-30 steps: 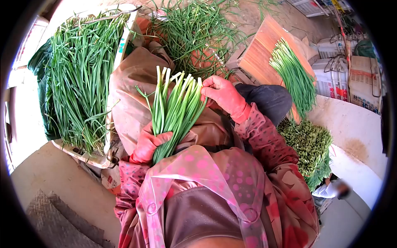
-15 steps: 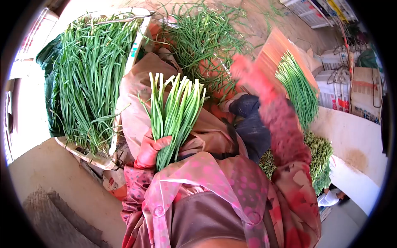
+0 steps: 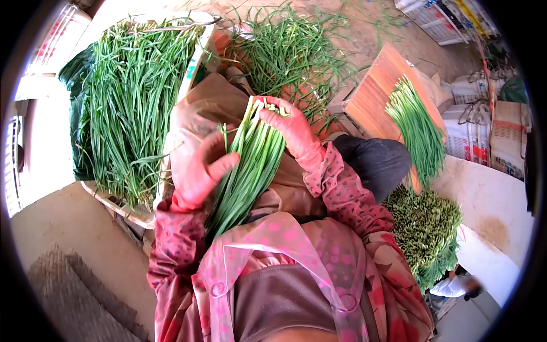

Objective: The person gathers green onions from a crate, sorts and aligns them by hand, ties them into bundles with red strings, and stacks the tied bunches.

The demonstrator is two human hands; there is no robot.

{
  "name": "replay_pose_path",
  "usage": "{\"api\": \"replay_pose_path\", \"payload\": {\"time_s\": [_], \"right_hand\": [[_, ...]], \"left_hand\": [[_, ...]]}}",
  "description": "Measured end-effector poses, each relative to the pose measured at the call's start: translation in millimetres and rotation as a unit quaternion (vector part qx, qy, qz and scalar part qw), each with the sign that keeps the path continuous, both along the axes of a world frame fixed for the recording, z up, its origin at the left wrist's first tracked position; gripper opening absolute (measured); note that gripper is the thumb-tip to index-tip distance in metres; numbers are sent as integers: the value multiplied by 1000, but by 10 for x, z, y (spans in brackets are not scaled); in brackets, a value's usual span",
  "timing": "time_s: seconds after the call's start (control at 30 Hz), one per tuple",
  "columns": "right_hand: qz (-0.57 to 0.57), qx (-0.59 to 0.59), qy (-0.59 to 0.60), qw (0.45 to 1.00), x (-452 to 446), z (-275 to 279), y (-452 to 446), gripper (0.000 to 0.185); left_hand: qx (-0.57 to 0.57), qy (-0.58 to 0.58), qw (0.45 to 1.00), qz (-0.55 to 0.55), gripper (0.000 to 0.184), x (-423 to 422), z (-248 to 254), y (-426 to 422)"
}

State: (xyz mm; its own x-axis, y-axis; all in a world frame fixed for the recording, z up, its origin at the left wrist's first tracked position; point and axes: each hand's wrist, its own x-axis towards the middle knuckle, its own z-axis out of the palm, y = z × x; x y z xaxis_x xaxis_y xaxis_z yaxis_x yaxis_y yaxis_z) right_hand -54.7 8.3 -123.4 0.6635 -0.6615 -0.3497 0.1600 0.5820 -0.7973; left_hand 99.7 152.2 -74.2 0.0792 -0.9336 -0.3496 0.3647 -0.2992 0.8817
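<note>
A bunch of garlic chives (image 3: 253,159) lies over my lap, its pale cut ends pointing away from me and its green leaves toward my apron. My right hand (image 3: 293,128), in a reddish glove, is closed around the pale ends. Beside the bunch on the left, my gloved left hand (image 3: 196,171) is open, thumb apart from the fingers. A short green piece sticks up by its fingertips; whether they touch it I cannot tell. To the right, a neat bundle of chives (image 3: 416,125) rests on a tilted wooden board (image 3: 370,97).
A pale crate (image 3: 122,212) heaped with long chives (image 3: 139,108) stands at my left. Loose chives (image 3: 285,51) are strewn on the floor ahead. Stacked chives (image 3: 424,228) sit at my right, near a person in white (image 3: 450,286). White sacks (image 3: 464,128) stand farther right.
My right hand has come from near the board to the bunch and closed on its pale ends. My left hand has let go of the bunch's lower part and moved up beside it.
</note>
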Motion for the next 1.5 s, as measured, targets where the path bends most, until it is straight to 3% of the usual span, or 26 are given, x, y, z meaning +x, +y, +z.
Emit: {"api": "replay_pose_path", "payload": {"time_s": [0.07, 0.1, 0.2, 0.3, 0.33, 0.37, 0.43, 0.47, 0.57, 0.67, 0.7, 0.73, 0.8, 0.83, 0.87, 0.9, 0.97, 1.0, 1.03, 1.1, 1.17, 1.27, 1.3, 1.37, 1.43, 1.5], "right_hand": [[13, -12, -27, 999, 13, 30, 30, 34], [14, -12, -28, 999, 19, 21, 40, 34], [-44, -94, 3, 995, 38, -56, 40, 38], [-90, -151, 62, 982, 16, 0, 30, 39], [-74, -137, 43, 987, 14, 47, 26, 37], [-70, -133, 48, 987, 3, 43, 45, 37], [5, -176, -6, 984, 29, 21, 24, 34], [15, -239, 15, 971, 37, 16, 14, 25], [50, -156, 80, 983, 9, 15, -16, 18], [21, -224, 184, 957, -124, 233, -508, 20], [9, -340, 265, 902, -272, 327, -850, 21], [-29, -330, 266, 905, -438, 505, -1158, 19], [-104, -431, 229, 867, -823, 852, -1794, 18], [-160, -452, 214, 851, -978, 1105, -2019, 17], [-241, -346, 144, 895, -1026, 1351, -2065, 19], [-244, -359, 146, 889, -1050, 1369, -2175, 19], [-109, -573, 380, 718, -1163, 1239, -2353, 18], [-111, -531, 371, 754, -1006, 1386, -2098, 15], [-110, -539, 368, 750, -860, 1463, -1934, 15], [-130, -502, 288, 805, -685, 1474, -1601, 13], [-93, -540, 285, 787, -576, 1349, -1332, 14], [-46, -577, 268, 770, -399, 1269, -1094, 15], [-42, -576, 257, 775, -416, 1260, -1042, 15], [-50, -556, 255, 789, -468, 1179, -1191, 14], [-111, -604, 326, 719, -621, 1094, -1364, 12], [-137, -636, 323, 687, -607, 1064, -1331, 8]], "left_hand": [[-4, -64, 998, 19, 57, 4, 52, -203], [-11, -152, 988, 18, 42, -6, -34, -288], [31, -135, 990, 20, 23, -95, -222, -456], [88, -89, 992, -28, 24, -46, -173, -481], [61, -174, 980, -69, 28, -15, -147, -486], [65, -169, 981, -66, 28, -19, -146, -489], [20, -277, 955, -106, 32, 16, -163, -540], [36, -240, 960, -137, 35, 64, -168, -575], [81, -118, 980, -135, 34, 71, -154, -596], [83, -76, 978, -176, 31, 112, -123, -522], [77, -52, 976, -195, 33, 133, -123, -452], [83, -37, 977, -193, 31, 149, -109, -375], [127, 1, 977, -169, 29, 218, -53, -232], [36, -85, 987, -134, 30, 257, -223, -169], [18, -161, 980, -114, 32, 339, -256, -109], [3, -234, 968, -94, 36, 368, -252, -117], [-73, -343, 936, 20, 44, 350, -201, -235], [-59, -369, 927, 22, 44, 320, 142, -371], [-65, -368, 927, 29, 44, 263, 301, -498], [-196, -500, 837, 109, 50, 136, 484, -739], [-211, -433, 869, 113, 53, -63, 595, -1018], [-366, -447, 811, 90, 58, -384, 463, -1353], [-334, -398, 854, 19, 60, -512, 291, -1343], [-97, -480, 861, -137, 61, -619, -19, -1154], [-154, -606, 776, -88, 57, -529, -111, -902], [-144, -492, 858, -31, 48, -445, 254, -739]]}}
